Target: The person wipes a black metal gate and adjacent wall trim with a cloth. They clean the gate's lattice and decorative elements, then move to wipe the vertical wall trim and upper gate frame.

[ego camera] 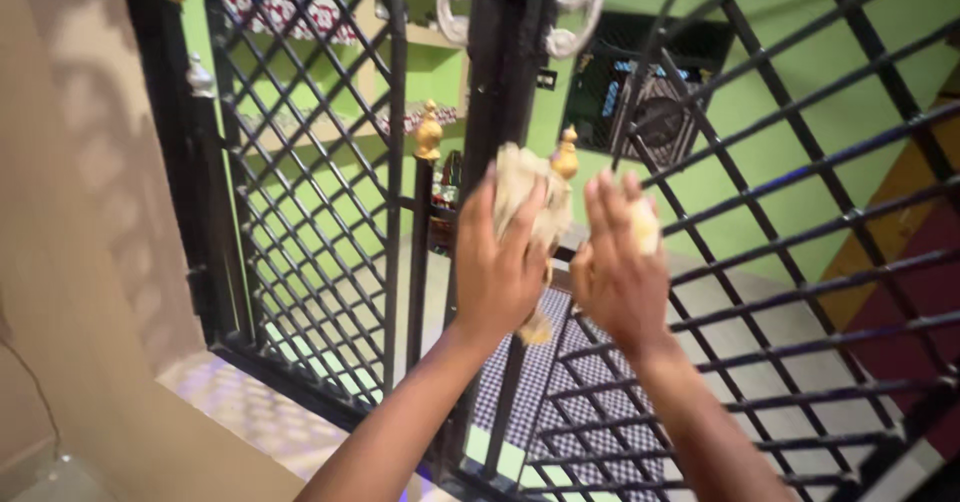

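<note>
Hands up at a black metal gate [320,162], both raised to the central post. Left hand [500,267] has its fingers curled round a crumpled beige cloth [522,197], bunched and soft-looking, pressed against the post just beside a small gold finial [566,154]; a loose end of the cloth hangs below the palm. Right hand [618,272] sits just beside the left, fingers half bent, with a pale yellowish lump [646,226] showing past the fingertips; cannot tell if it is gripped or only touched, nor what it is.

Room to move: tight. Gate leaves stand either side of the hands, diagonal lattice bars on the left leaf, curved and slanted bars on the right leaf [800,232]. A second gold finial [429,130] tops a shorter bar to the left. Plain beige wall [70,262] closes off the left edge, smooth, dappled with light. Gaps between the bars are narrow.

Behind the bars: green wall [790,92], shelves [340,62] with patterned cloth, a dark crate-like box [650,87]. Floor [560,382] is checked tile, glossy. White scrollwork ornament [580,7] sits at the top of the post.
</note>
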